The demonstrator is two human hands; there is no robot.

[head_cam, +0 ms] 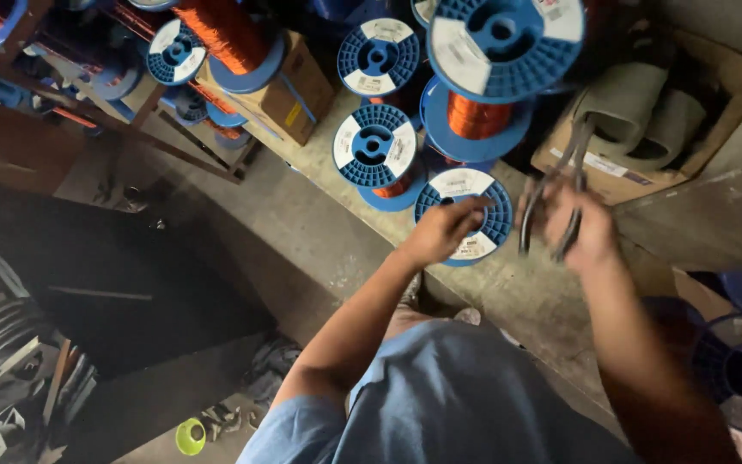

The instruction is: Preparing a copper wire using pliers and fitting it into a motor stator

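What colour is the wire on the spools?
Shiny orange wire, wound on blue spools; head view.

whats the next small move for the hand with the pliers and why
Probably bring the pliers in the right hand left, toward the left hand. That hand rests on the nearest blue spool of copper wire, and the pliers are apart from it. No loose wire end is visible.

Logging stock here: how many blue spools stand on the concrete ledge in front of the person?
4 clearly: one under the left hand at, one left, one behind, one large at top. More may be hidden.
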